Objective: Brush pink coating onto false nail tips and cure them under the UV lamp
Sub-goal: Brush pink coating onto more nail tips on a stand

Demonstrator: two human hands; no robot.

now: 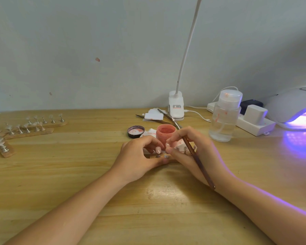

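Note:
My left hand (pixel 140 156) rests on the wooden table with its fingers curled around a small wooden strip of nail stands (pixel 162 156). A pale pink nail tip (pixel 158 149) stands on that strip between my hands. My right hand (pixel 189 151) holds a long brown brush (pixel 196 156) that lies across the palm, bristles pointing away, while its thumb and forefinger pinch at another nail tip (pixel 167 145). Just behind my fingers stands an open jar of pink coating (pixel 165 132). At the far right the white UV lamp (pixel 293 106) glows purple.
The jar's black lid (pixel 135 131) lies left of it, beside stained wipes (pixel 149 132). A clear pump bottle (pixel 224 117), a power strip (pixel 251 122), a clip lamp (pixel 176 106) and spare tools (pixel 154 119) line the back. More nail-stand strips (pixel 30 126) sit at the left.

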